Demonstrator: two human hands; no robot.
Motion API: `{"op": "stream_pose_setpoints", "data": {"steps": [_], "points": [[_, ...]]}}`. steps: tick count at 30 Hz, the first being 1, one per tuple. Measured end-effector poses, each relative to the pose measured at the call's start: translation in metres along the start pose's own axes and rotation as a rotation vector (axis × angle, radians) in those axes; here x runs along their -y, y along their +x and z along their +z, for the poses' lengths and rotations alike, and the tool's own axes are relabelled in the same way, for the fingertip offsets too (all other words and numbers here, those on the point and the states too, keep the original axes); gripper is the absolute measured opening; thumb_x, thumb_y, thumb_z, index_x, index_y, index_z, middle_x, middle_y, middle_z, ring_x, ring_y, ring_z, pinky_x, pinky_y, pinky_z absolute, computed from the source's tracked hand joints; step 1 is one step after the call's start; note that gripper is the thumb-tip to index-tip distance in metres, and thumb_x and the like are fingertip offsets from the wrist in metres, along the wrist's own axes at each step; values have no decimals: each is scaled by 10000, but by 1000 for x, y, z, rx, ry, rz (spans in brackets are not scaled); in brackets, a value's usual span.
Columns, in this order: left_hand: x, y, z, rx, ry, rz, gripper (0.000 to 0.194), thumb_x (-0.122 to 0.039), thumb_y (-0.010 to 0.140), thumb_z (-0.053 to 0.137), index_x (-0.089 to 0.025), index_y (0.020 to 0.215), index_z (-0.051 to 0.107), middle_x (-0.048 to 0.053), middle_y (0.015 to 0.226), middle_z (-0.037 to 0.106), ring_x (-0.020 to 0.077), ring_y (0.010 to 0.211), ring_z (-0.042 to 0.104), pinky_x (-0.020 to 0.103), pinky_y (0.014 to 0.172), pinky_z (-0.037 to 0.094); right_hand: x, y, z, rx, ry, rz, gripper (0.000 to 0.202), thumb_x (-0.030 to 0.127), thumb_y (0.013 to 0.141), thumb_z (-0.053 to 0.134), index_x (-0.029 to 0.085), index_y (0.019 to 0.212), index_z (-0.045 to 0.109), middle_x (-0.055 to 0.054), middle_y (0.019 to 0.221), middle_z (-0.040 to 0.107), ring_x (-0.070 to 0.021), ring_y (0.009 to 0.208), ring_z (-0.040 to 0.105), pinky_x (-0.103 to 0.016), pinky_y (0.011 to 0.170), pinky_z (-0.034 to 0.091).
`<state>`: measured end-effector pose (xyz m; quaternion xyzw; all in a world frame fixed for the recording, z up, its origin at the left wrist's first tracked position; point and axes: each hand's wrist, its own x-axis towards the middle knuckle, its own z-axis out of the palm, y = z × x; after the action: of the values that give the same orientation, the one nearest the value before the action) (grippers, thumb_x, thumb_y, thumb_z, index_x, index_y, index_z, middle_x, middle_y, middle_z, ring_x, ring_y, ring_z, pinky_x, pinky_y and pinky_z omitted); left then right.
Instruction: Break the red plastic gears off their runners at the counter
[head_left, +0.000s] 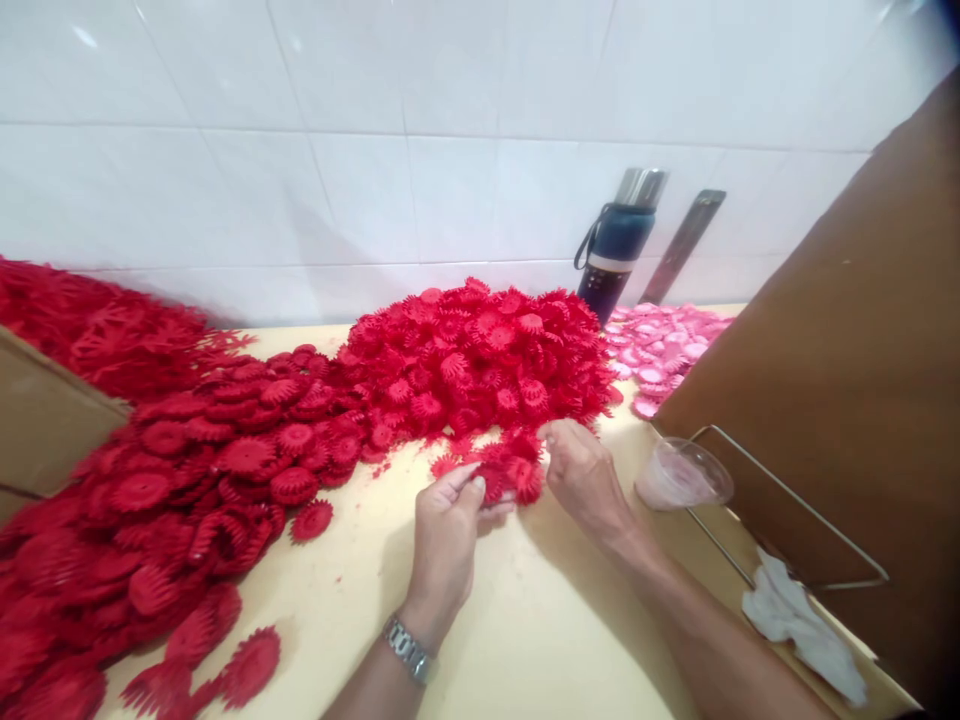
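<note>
My left hand (444,535), with a metal watch (407,650) on its wrist, is closed around a few red fringed flower pieces (517,472), thumb on top. Close by on the right, my right hand (589,482) has its fingers curled together beside these pieces. What those fingertips pinch, if anything, is too small to make out. Just beyond both hands rises a big heap of red fringed flower pieces (480,355). Flatter red round pieces with toothed edges (247,455) spread in a pile to the left.
Pink round pieces (664,345) lie at the back right, near a dark blue bottle (619,245) and a metal strip (686,245). A clear plastic cup (682,475), a bent wire (795,500) and white tissue (802,625) lie by a brown board (832,350). Cardboard (45,420) stands left.
</note>
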<state>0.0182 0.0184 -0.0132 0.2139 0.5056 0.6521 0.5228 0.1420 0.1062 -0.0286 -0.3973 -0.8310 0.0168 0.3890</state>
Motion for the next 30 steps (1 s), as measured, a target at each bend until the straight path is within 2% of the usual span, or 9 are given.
{"op": "stream_pose_setpoints", "data": {"steps": [3,7,9,11,18,21,24,27,30], "points": [[0,1,-1,18,2,13,227,-251,688,631,-85,840,658,88,762,671,175,651,635,288,632,524,4,4,-10,36,182,60,220,117,846,372,149,889,585,-82,813,576,-191,771,533,-301,689,419],[1,2,-2,51,-19,44,228,-226,716,609,-97,899,654,89,850,672,178,733,629,285,661,524,19,6,-16,278,541,35,221,237,846,497,181,1046,576,-78,1019,578,-185,952,529,-308,824,424],[1,2,-3,64,-41,67,220,-225,711,617,-98,887,654,91,866,672,181,747,627,282,659,524,23,4,-16,392,645,30,195,226,838,511,179,1009,591,-56,944,608,-167,881,557,-286,780,440],[0,1,-4,32,-61,73,210,-227,699,626,-93,859,651,88,820,676,175,704,628,279,636,524,25,3,-14,424,688,56,139,196,843,492,167,906,612,-28,805,621,-136,736,571,-243,672,443],[-4,4,-3,-40,-41,62,196,-225,662,634,-86,802,638,67,713,670,161,595,624,270,581,518,26,1,-12,255,439,-4,204,180,846,443,164,674,551,-3,604,537,-119,568,476,-234,550,357],[-8,7,-7,-162,-90,84,173,-222,636,640,-99,752,609,39,621,644,163,551,620,264,548,508,20,1,-13,173,412,71,239,201,859,417,168,644,517,4,578,499,-119,546,457,-235,527,349],[-12,8,-8,-154,-80,81,182,-224,635,642,-99,761,602,34,605,633,165,545,622,253,537,495,10,2,-12,169,284,83,205,248,874,431,173,785,599,-20,679,570,-149,643,511,-269,617,390],[-12,5,-5,-49,-76,14,219,-228,652,641,-93,823,616,50,659,643,158,570,621,249,557,488,6,2,-9,113,74,-11,256,297,857,484,196,1061,602,-86,1000,601,-232,932,517,-379,818,373],[-8,2,-2,31,-131,2,181,-229,679,631,-100,807,626,35,657,630,118,550,578,223,558,467,12,1,-7,98,128,-61,340,343,810,568,192,1115,568,-99,1094,564,-248,1002,490,-395,857,365]]}}
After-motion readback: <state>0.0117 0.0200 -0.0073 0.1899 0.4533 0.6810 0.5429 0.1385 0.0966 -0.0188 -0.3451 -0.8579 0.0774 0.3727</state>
